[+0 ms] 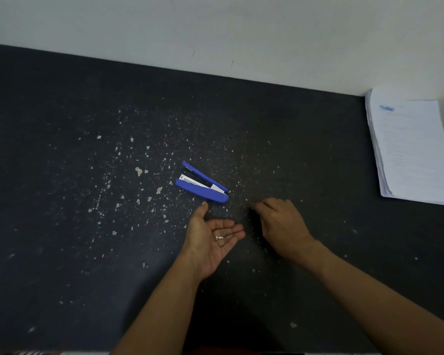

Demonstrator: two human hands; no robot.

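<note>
The left hand lay palm-up and open over the dark speckled surface, fingers straight and pointing toward the other hand. A few small bent staples rested loose on them, and its thumb tip sat just beside the blue stapler, which lay swung open beyond that hand. The right hand was palm-down near the left fingertips, its fingers curled toward the surface, though whether they pinched anything could not be told; a stack of papers lay well beyond it.
</note>
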